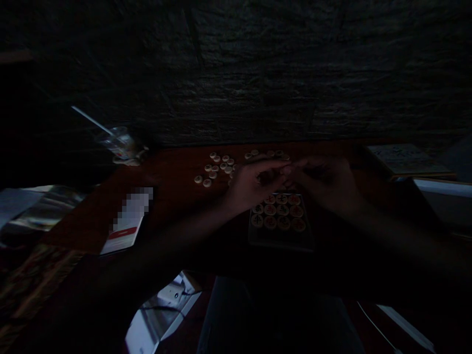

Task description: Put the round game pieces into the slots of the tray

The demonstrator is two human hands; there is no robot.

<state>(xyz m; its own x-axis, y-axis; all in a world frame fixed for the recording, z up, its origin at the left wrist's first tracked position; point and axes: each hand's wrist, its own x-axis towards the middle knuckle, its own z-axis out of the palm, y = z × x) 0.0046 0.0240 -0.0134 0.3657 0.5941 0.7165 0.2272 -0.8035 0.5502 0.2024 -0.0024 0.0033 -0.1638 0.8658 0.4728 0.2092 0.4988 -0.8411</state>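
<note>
My left hand [249,182] and my right hand [334,184] meet fingertip to fingertip above the far edge of a dark tray [282,240]. Both are closed in a pinch; whatever they hold, if anything, is too dark and small to make out. Inside the tray, round Chinese chess pieces [270,210] lie flat in rows, with red and black characters. More loose chess pieces [213,174] are scattered on the tabletop beyond and left of my left hand. A further group of pieces [279,153] lies behind my fingers, partly hidden by them.
A clear plastic cup [123,142] with a straw stands at the back left. Nearer lies a lit phone [127,221]. On the right are a flat box [409,160] and an open pale-edged box [442,188]. A dark stone-like wall [236,88] rises behind the wooden table [169,172].
</note>
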